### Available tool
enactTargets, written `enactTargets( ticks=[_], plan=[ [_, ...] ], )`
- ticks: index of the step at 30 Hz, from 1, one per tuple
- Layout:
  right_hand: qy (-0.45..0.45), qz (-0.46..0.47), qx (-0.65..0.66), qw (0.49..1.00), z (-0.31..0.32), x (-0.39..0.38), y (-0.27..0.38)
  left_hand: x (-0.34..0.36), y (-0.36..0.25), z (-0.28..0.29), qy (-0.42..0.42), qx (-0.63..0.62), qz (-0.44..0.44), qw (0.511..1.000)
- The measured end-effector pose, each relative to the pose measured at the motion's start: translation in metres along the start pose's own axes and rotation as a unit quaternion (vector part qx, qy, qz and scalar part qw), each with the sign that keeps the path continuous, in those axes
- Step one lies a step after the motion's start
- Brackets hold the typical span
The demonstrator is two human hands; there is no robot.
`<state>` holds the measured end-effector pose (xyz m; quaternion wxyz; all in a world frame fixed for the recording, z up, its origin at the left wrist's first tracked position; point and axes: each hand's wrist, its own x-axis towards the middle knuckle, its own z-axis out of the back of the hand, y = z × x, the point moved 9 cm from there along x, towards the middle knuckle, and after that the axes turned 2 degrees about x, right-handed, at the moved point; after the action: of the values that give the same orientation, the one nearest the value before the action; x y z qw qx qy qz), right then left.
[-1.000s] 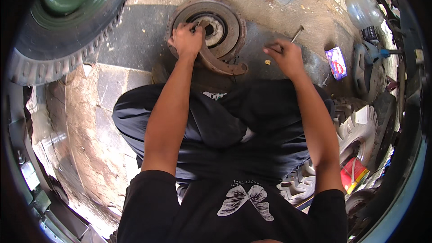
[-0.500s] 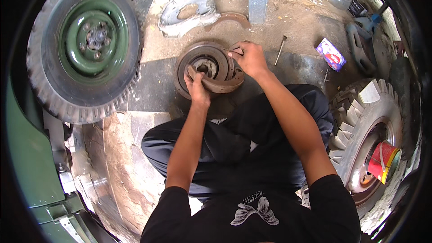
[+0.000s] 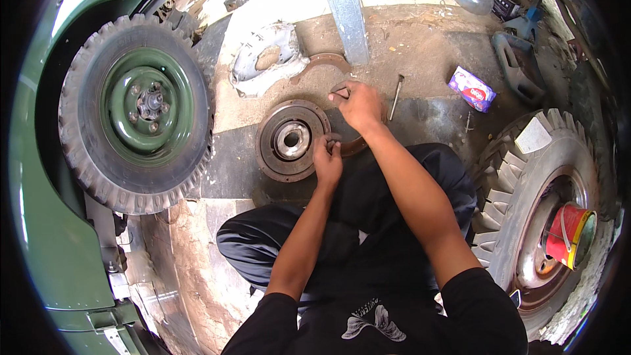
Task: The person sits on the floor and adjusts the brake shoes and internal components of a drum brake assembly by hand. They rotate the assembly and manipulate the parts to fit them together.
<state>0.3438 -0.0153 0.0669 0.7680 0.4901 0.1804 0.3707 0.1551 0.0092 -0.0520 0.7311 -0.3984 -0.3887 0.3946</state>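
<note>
My left hand (image 3: 327, 161) grips one end of a curved, rusty brake shoe (image 3: 355, 146), its fingers closed round it just right of a round metal brake drum (image 3: 266, 148). Part of the shoe is hidden behind my right wrist. Above it, my right hand (image 3: 360, 106) is closed, pinching a small flat brownish piece (image 3: 341, 93) whose kind I cannot make out. The drum lies flat on the dark floor, its round centre hole showing.
A rusty curved strip (image 3: 328, 62) lies beyond the drum, beside a pale metal plate (image 3: 268, 59) and a post (image 3: 348, 20). Rightward are a thin metal rod (image 3: 396, 97), a purple packet (image 3: 472, 89) and a tyre (image 3: 503, 190) bearing a red tin (image 3: 566, 233). A mounted wheel (image 3: 141, 108) stands left.
My left hand has carried the brake shoe rightward off the drum, which now shows whole. My right hand still pinches the small piece. The view has shifted, showing more of the green vehicle.
</note>
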Motion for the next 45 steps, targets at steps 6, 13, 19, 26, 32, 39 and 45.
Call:
enactTargets(
  ticks=[6,13,19,26,32,39,45],
  plan=[
    [0.019,0.002,0.019,1.0,-0.009,0.006,-0.005,-0.016,-0.052,0.009,0.034,0.151,-0.161,0.975],
    [0.025,0.018,0.028,0.999,-0.021,0.003,-0.007,-0.032,-0.034,0.018,0.008,0.181,-0.143,0.973],
    [0.039,0.044,0.048,0.997,-0.037,0.005,-0.019,-0.031,-0.024,0.013,0.064,0.191,-0.109,0.973],
    [0.215,-0.136,0.444,0.859,-0.073,-0.006,-0.048,-0.04,-0.041,0.084,-0.01,0.078,0.002,0.997],
    [0.373,-0.039,0.401,0.836,-0.072,-0.068,0.031,-0.045,-0.121,0.159,-0.006,0.062,-0.026,0.998],
    [0.408,0.129,0.326,0.843,-0.053,-0.135,0.137,-0.071,-0.212,0.222,-0.104,0.2,-0.188,0.956],
    [0.469,0.111,0.296,0.825,-0.029,-0.173,0.198,-0.087,-0.22,0.27,-0.095,-0.071,-0.08,0.99]
  ],
)
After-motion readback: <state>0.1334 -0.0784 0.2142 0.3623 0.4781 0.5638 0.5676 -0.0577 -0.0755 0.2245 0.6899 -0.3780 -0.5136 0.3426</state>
